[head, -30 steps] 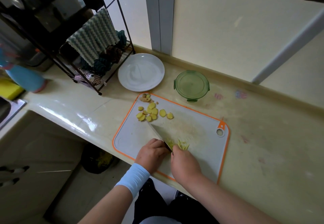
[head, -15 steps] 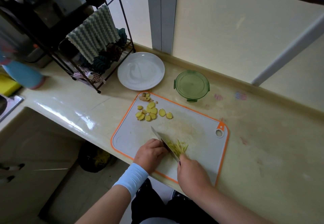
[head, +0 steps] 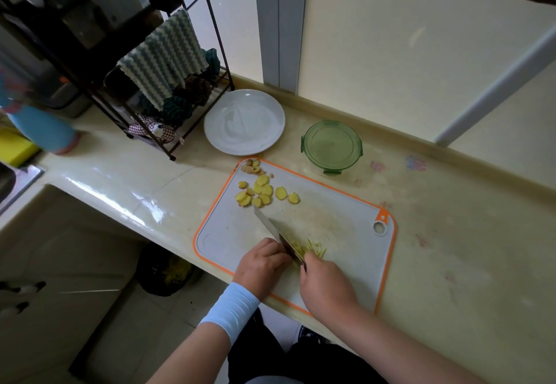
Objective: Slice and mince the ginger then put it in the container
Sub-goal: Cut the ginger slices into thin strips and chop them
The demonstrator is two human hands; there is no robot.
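Observation:
On the orange-rimmed cutting board (head: 355,266), my right hand (head: 328,281) grips the handle of a knife (head: 272,228) whose blade points away to the left. My left hand (head: 264,263) sits with curled fingers against the blade's left side, holding down ginger that is mostly hidden. Thin yellow ginger strips (head: 314,250) lie just right of the blade. Several round ginger slices (head: 261,192) lie at the board's far left part, with peel and end pieces (head: 252,167) at its far corner. The green round container (head: 332,146) stands behind the board.
A white plate (head: 244,122) sits behind the board on the left. A black wire rack (head: 168,107) with a striped cloth stands further left, beside a blue bottle (head: 42,131) and a yellow sponge (head: 15,146). The counter edge runs along the board's near side.
My right hand drew back towards me with the knife, baring more strips, then came forward again beside my left fingers. My left hand has stayed in place.

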